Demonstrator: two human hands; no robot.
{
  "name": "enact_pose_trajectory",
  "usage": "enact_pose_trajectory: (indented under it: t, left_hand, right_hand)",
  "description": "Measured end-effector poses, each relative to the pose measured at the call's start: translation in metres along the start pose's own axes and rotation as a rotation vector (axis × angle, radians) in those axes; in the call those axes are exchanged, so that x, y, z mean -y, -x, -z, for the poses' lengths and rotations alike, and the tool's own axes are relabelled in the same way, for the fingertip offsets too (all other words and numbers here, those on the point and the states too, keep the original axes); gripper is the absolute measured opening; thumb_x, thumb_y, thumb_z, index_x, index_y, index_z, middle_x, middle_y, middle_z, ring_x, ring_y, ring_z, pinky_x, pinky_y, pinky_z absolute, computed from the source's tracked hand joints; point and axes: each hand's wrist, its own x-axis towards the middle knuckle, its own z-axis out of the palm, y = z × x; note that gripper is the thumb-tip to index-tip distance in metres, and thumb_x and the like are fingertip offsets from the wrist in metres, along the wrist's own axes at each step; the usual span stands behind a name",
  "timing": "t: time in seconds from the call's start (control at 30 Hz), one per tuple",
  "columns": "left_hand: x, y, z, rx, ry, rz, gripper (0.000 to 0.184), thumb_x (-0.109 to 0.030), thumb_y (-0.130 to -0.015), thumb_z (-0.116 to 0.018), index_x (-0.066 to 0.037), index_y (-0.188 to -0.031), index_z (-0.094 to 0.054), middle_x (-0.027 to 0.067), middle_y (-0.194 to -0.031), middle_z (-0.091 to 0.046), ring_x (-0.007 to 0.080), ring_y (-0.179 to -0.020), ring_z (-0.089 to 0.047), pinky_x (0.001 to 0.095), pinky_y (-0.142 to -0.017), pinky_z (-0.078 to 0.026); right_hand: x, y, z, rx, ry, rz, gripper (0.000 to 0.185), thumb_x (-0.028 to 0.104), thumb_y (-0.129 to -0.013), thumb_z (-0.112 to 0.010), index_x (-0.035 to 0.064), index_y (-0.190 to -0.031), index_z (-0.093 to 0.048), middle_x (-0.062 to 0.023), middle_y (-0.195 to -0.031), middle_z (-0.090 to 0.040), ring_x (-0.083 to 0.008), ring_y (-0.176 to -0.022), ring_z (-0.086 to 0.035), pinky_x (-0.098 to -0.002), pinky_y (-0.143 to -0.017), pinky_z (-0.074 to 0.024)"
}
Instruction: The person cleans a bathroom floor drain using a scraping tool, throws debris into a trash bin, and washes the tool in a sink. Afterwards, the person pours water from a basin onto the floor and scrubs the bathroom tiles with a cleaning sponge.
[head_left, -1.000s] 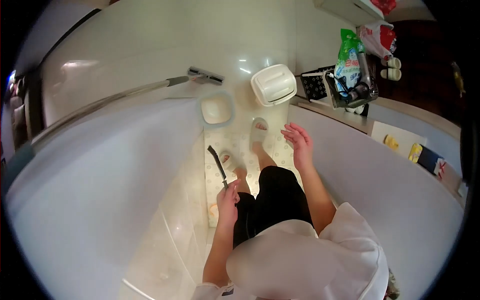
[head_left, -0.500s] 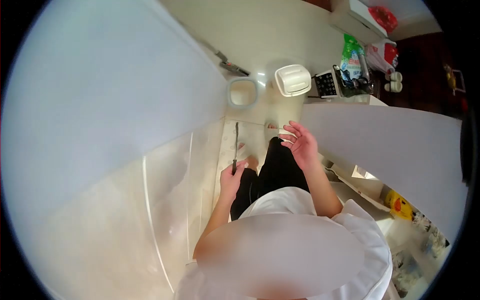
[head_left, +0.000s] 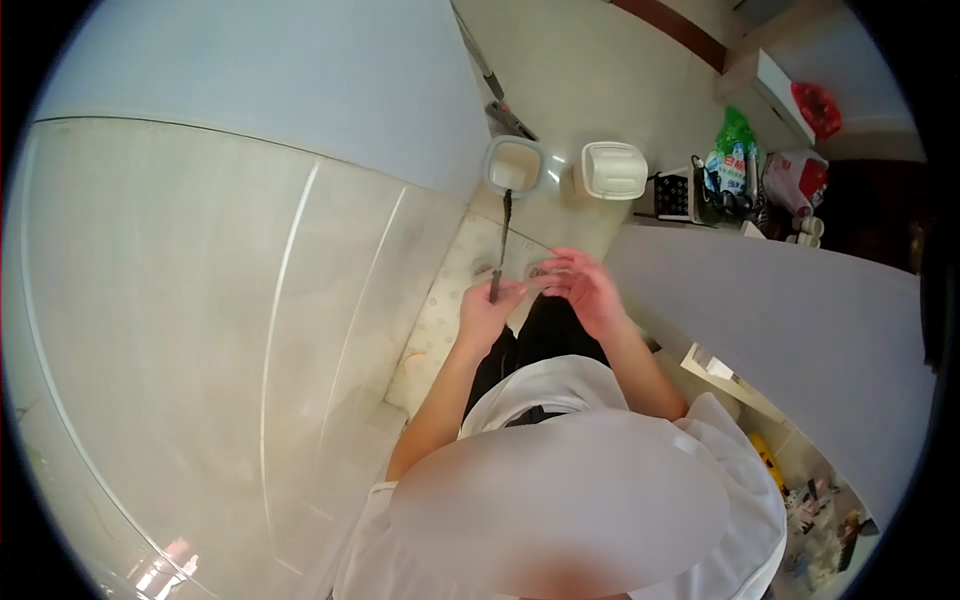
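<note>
In my left hand (head_left: 487, 314), fingers closed round its dark handle, is a long slim knife-like tool (head_left: 506, 232). Its thin dark length points away from me, and its tip overlaps the near rim of a square bucket (head_left: 545, 165) in the view; I cannot tell whether they touch. My right hand (head_left: 592, 298) is beside the left one with fingers apart and slightly bent. The fingertips of the two hands are close together, and whether they touch is unclear. I make out nothing in the right hand.
A white lidded bin (head_left: 614, 171) stands right of the bucket. A long-handled tool (head_left: 510, 119) lies behind the bucket. Glossy panels (head_left: 230, 300) rise on my left, and a pale partition (head_left: 770, 285) on my right. A green-and-white packet (head_left: 733, 160) sits at the upper right.
My left hand has moved up and right with the tool, closer to my right hand. The view has shifted, showing more of the glossy panels on the left.
</note>
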Motion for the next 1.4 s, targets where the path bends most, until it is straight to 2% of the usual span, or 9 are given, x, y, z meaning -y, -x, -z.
enact_pose_trajectory:
  t: [0.13,0.23,0.33,0.57,0.73,0.8,0.83,0.97,1.4]
  left_hand:
    - [0.019,0.010,-0.011,-0.068,0.077,-0.011,0.013,-0.013,-0.088,-0.078,-0.002,-0.093,-0.073,-0.0070,-0.073,-0.059,0.0033,-0.066,-0.048,0.0222,-0.061,-0.038]
    - [0.024,0.016,-0.015,-0.118,0.106,-0.019,0.013,-0.013,-0.088,-0.078,-0.002,-0.093,-0.074,-0.0074,-0.073,-0.059,0.0032,-0.066,-0.047,0.0220,-0.061,-0.037]
    - [0.030,0.030,-0.013,-0.186,0.134,-0.023,0.012,-0.013,-0.089,-0.077,-0.002,-0.094,-0.074,-0.0077,-0.073,-0.059,0.0031,-0.066,-0.047,0.0221,-0.061,-0.038]
    - [0.046,0.097,0.012,-0.371,0.148,-0.067,0.015,-0.014,-0.093,-0.073,-0.001,-0.100,-0.075,-0.0031,-0.083,-0.068,0.0055,-0.076,-0.057,0.0231,-0.072,-0.047]
    - [0.077,0.164,0.038,-0.472,0.277,-0.136,0.011,-0.011,-0.094,-0.070,-0.002,-0.098,-0.074,-0.0051,-0.074,-0.062,0.0038,-0.065,-0.052,0.0219,-0.059,-0.042]
    - [0.093,0.194,0.053,-0.536,0.310,-0.121,0.012,-0.011,-0.095,-0.069,-0.001,-0.098,-0.075,-0.0050,-0.074,-0.062,0.0034,-0.064,-0.051,0.0221,-0.058,-0.041]
    - [0.103,0.212,0.062,-0.553,0.336,-0.050,0.016,-0.014,-0.095,-0.070,0.000,-0.100,-0.074,-0.0041,-0.081,-0.067,0.0050,-0.076,-0.055,0.0239,-0.069,-0.046]
    - [0.170,0.280,0.088,-0.796,0.412,-0.062,0.017,-0.015,-0.094,-0.071,0.000,-0.100,-0.075,-0.0046,-0.077,-0.064,0.0049,-0.073,-0.054,0.0244,-0.067,-0.045]
    - [0.359,0.550,0.103,-1.515,0.907,-0.040,0.022,-0.019,-0.093,-0.075,0.000,-0.103,-0.076,-0.0030,-0.085,-0.069,0.0067,-0.078,-0.058,0.0249,-0.074,-0.047]
  right_hand:
    - [0.025,0.000,0.054,-0.374,0.440,0.146,0.026,0.023,-0.100,-0.056,0.0056,-0.116,-0.067,-0.0112,-0.111,-0.070,-0.0278,-0.097,-0.067,-0.0396,-0.084,-0.0523]
    - [0.045,0.007,0.071,-0.451,1.577,0.638,0.022,0.015,-0.091,-0.065,0.0079,-0.111,-0.069,-0.0108,-0.107,-0.069,-0.0314,-0.100,-0.063,-0.0411,-0.086,-0.0502]
    - [0.051,0.009,0.058,-0.355,1.620,0.716,0.024,0.010,-0.083,-0.070,0.0078,-0.107,-0.070,-0.0118,-0.102,-0.066,-0.0336,-0.101,-0.061,-0.0417,-0.088,-0.0486]
    - [-0.015,0.008,-0.021,0.334,1.390,0.622,0.026,0.019,-0.084,-0.074,0.0131,-0.109,-0.072,-0.0072,-0.096,-0.064,-0.0291,-0.095,-0.060,-0.0416,-0.086,-0.0436]
    - [-0.080,0.033,-0.084,0.891,1.408,0.443,0.014,0.018,-0.086,-0.074,0.0129,-0.099,-0.075,-0.0070,-0.082,-0.062,-0.0257,-0.096,-0.060,-0.0400,-0.092,-0.0388]
    - [-0.108,0.045,-0.110,0.952,1.368,0.360,0.007,0.012,-0.086,-0.074,0.0094,-0.093,-0.074,-0.0066,-0.079,-0.062,-0.0259,-0.086,-0.062,-0.0386,-0.080,-0.0461]
    - [-0.125,0.051,-0.114,0.968,1.324,0.277,0.008,0.010,-0.085,-0.075,0.0084,-0.093,-0.073,-0.0069,-0.079,-0.063,-0.0262,-0.083,-0.062,-0.0379,-0.076,-0.0477]
    - [-0.187,0.080,-0.146,1.128,1.330,0.215,0.007,0.004,-0.083,-0.075,0.0045,-0.089,-0.071,-0.0085,-0.078,-0.066,-0.0265,-0.069,-0.063,-0.0350,-0.063,-0.0508]
    - [-0.460,0.284,-0.241,1.754,1.257,0.005,0.007,0.003,-0.078,-0.077,0.0044,-0.084,-0.073,-0.0083,-0.078,-0.068,-0.0200,-0.072,-0.064,-0.0326,-0.068,-0.0500]
